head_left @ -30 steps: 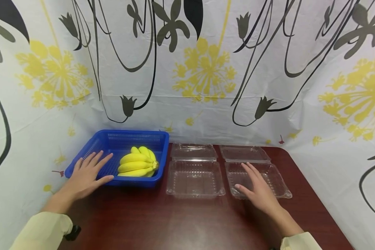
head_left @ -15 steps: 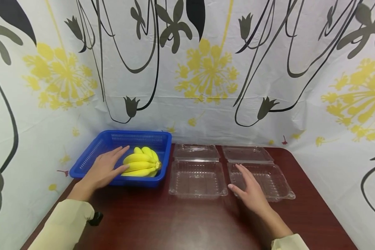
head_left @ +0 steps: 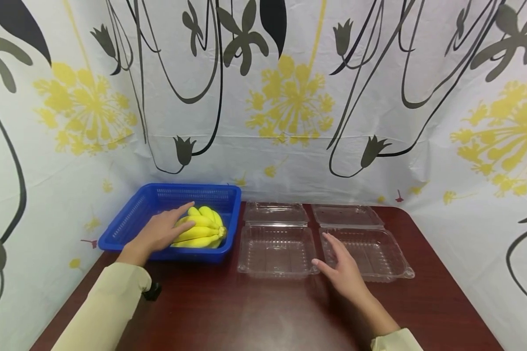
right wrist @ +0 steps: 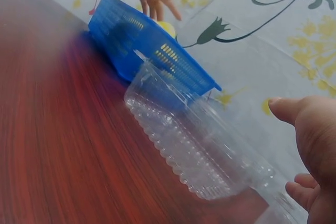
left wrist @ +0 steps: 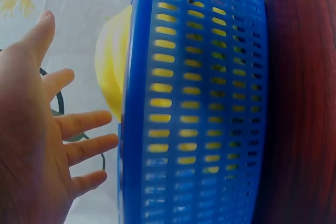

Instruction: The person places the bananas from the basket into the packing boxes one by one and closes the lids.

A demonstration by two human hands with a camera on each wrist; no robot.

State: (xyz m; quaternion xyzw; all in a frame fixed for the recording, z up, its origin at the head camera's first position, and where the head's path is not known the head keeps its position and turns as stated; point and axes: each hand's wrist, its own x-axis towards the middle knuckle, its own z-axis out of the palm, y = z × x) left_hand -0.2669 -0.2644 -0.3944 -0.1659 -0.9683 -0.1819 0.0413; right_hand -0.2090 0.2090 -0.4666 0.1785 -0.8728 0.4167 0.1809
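A bunch of yellow bananas (head_left: 202, 231) lies in the right part of a blue plastic basket (head_left: 127, 214). Over the basket's front rim, my left hand (head_left: 160, 230) reaches with fingers spread, overlapping the bananas' left end in the head view. The left wrist view has this hand (left wrist: 31, 129) with extended fingers beside the basket wall (left wrist: 199, 103), holding nothing. My right hand (head_left: 343, 270) hovers, fingers extended, by the near left corner of the right clear plastic clamshell box (head_left: 384, 253). Another clear clamshell box (head_left: 276, 251) stands open-lidded between that box and the basket.
Both boxes have their lids folded back toward a patterned cloth backdrop (head_left: 263, 165). All stands on a dark red wooden table (head_left: 246, 312), whose right edge meets another stretch of cloth. A dark band shows at the left wrist (head_left: 152, 291).
My left hand has moved right, from the basket's left side to over the bananas. My right hand has drifted slightly left. The basket, bananas and boxes stay where they were.
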